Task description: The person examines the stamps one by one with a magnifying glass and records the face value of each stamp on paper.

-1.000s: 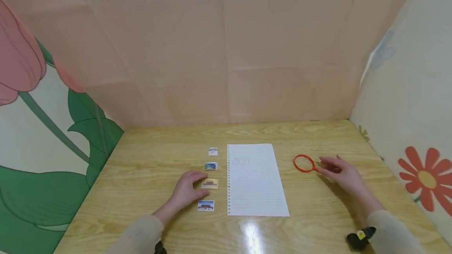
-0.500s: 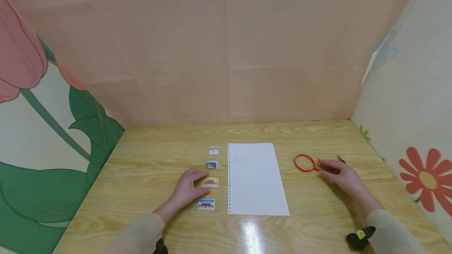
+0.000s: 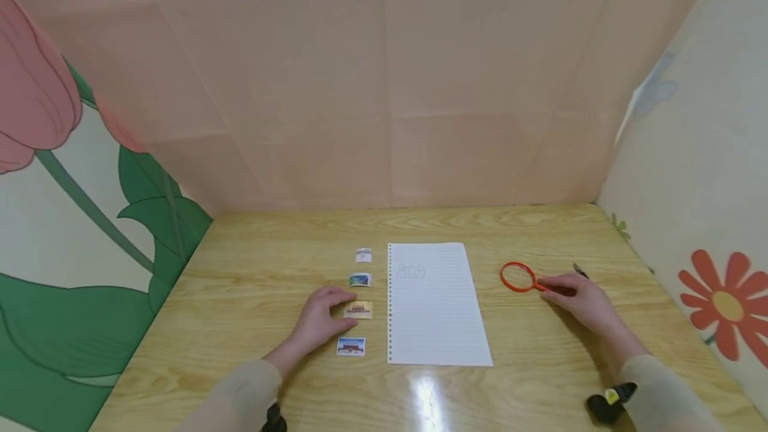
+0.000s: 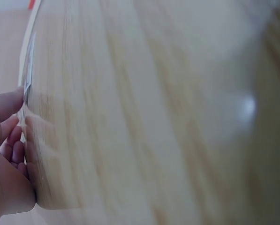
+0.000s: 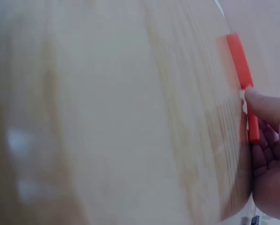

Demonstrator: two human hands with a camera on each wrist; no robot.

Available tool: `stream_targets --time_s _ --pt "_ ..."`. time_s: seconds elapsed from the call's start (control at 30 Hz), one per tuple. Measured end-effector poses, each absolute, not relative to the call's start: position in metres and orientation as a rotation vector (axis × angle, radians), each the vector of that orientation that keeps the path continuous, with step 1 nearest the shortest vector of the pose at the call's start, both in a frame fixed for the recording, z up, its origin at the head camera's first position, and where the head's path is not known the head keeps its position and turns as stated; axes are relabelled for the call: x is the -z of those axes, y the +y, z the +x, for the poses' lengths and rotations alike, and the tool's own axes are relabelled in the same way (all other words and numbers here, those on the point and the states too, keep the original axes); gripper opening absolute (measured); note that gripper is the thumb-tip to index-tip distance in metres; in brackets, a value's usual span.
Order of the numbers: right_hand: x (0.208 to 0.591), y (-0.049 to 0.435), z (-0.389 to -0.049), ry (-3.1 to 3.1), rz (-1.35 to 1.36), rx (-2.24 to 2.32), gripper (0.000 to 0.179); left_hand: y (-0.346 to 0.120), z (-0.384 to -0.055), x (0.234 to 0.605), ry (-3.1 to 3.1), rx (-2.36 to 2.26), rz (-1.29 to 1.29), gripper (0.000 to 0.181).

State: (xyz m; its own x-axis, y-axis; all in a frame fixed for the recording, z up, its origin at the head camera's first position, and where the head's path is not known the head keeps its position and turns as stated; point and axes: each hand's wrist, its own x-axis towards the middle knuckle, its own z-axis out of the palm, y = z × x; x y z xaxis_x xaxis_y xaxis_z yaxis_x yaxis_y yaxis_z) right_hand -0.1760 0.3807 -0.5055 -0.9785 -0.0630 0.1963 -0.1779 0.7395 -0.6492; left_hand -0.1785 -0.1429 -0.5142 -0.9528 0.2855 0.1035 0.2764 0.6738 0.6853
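Clearly, the right hand [image 3: 585, 300] has a narrow grip, pinching the handle of a red magnifying glass [image 3: 535, 285] between thumb and fingers. The ring of the glass points left, toward a lined white sheet [image 3: 441, 319], and is well apart from it, at the right part of the bench [image 3: 270, 252]. A slim dark object [image 3: 580, 271] lies just beyond the right hand, partly hidden by it.

The left hand [image 3: 321, 317] has a wide grip, with thumb and forefinger spread at the left end of a yellow picture card [image 3: 360, 310]; whether the fingertips actually touch the card is hard to tell from these angles. This card is third in a column of four, counting from the far end. Nearest the person lies a blue picture card [image 3: 351, 347]; past the yellow one come a blue-green card [image 3: 361, 280] and then a pale card [image 3: 363, 255]. The column runs near the sheet's left edge, which carries a row of punched holes. Faint writing shows near the top left of the sheet.

Behind the bench hangs a pinkish backdrop [image 3: 300, 85]. A large tulip [image 3: 33, 79] decorates the left side, a red flower [image 3: 727, 305] the right.
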Motion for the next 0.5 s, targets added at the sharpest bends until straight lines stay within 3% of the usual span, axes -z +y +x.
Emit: stream_targets --time_s 0.5 --pt "0.5061 0.3772 -0.177 -2.877 0.064 -0.952 0.023 -0.1428 -0.178 0.514 2.871 -1.198 0.494 0.038"
